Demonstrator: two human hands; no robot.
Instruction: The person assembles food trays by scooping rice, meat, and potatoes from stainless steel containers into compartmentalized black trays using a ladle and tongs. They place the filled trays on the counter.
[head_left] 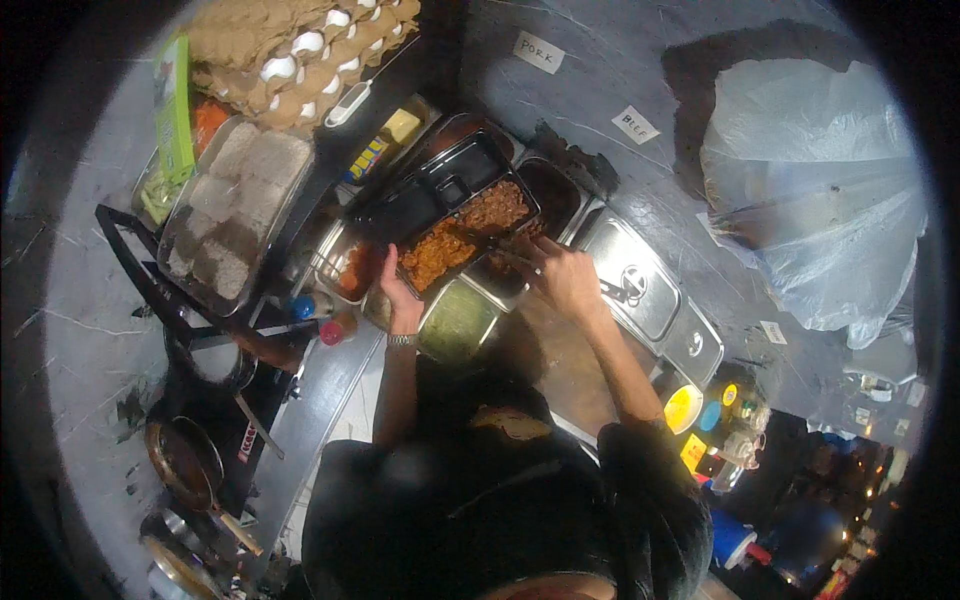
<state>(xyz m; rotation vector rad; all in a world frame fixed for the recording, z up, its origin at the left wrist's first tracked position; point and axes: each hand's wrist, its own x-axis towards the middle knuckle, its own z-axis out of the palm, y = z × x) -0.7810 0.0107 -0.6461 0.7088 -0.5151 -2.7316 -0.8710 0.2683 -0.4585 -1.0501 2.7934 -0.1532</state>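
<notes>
A black divided meal container (415,205) is tilted above the metal food pans. Its near compartment holds orange-brown food (440,252) on the left and brown ground meat (495,207) on the right. My left hand (399,292) grips its left end, thumb up along the side and the other fingers mostly hidden underneath. At the right end, my right hand (562,277) is closed round a slim metal utensil (505,253) that looks like tongs, its tip in the food. The far compartments look bare. Just below the container is a pan of green food (460,318).
To the left stand a tray of pale blocks (235,190), egg cartons (300,60), a thermometer (348,103) and frying pans (185,465). Steel lids (630,262) cover pans on the right. A plastic bag (810,180) hangs at far right; a yellow-filled tub (684,409) sits nearer.
</notes>
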